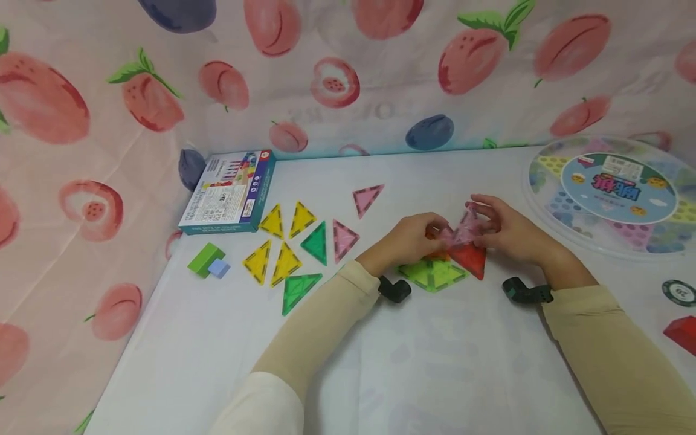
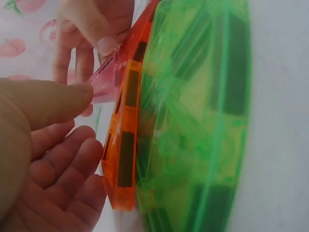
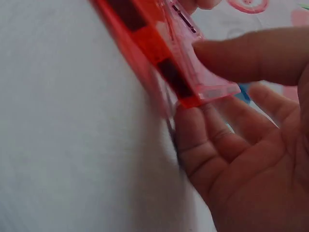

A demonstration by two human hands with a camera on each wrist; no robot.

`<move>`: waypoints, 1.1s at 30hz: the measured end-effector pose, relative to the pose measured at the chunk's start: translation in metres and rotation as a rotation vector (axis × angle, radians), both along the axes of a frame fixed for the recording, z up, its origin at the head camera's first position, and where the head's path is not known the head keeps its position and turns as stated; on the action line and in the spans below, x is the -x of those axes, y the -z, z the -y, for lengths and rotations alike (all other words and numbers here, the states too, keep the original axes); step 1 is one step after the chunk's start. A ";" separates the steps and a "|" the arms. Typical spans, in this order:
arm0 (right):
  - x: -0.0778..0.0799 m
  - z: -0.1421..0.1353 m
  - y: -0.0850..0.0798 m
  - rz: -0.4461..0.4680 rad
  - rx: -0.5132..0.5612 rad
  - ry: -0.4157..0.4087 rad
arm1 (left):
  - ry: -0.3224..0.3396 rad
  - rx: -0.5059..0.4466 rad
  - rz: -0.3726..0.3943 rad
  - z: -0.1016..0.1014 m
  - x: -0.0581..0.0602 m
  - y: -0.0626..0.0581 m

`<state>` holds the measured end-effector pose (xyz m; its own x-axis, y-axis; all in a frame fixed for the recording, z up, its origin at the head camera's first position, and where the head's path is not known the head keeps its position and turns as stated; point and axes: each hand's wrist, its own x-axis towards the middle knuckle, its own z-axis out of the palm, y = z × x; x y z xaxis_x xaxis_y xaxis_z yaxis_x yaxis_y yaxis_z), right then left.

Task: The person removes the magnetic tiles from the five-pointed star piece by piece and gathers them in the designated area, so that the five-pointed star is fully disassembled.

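A pink triangular magnetic tile (image 1: pixel 466 229) stands at the top of a small build of translucent tiles. My left hand (image 1: pixel 409 235) pinches the left corner of the pink tile between thumb and finger, its other fingers loosely curled. From the other side my right hand (image 1: pixel 513 232) grips the pink tile, thumb (image 3: pixel 256 55) on its near face and fingers behind. Just below it are a red tile (image 1: pixel 474 261) and an orange tile (image 2: pixel 123 140), partly covered by my hands in the head view. Yellow-green tiles (image 1: pixel 432 276) form the near side, leaning.
Left of the build lie several loose triangles: yellow tiles (image 1: pixel 285 264), green tiles (image 1: pixel 315 243) and pink tiles (image 1: pixel 344 240). Farther left are a box (image 1: pixel 227 192) and green and blue blocks (image 1: pixel 205 260). A round clear lid (image 1: pixel 614 187), a chip (image 1: pixel 679 292) and a red block (image 1: pixel 682 334) lie right.
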<state>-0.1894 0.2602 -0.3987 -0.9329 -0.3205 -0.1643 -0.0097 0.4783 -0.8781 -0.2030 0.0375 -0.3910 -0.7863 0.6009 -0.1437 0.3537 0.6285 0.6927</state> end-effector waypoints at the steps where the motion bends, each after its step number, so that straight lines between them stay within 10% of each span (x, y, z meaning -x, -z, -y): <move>1: -0.001 0.001 -0.001 -0.003 -0.002 0.007 | -0.012 -0.010 0.015 0.001 0.000 0.000; 7: -0.004 0.006 -0.004 -0.061 0.001 0.129 | -0.053 -0.121 0.127 0.003 0.005 -0.002; 13: -0.006 0.011 -0.001 -0.074 0.041 0.086 | -0.044 -0.250 0.171 -0.005 0.013 0.000; 33: -0.002 0.004 0.002 -0.008 -0.074 0.009 | -0.094 -0.238 0.150 -0.008 0.020 0.008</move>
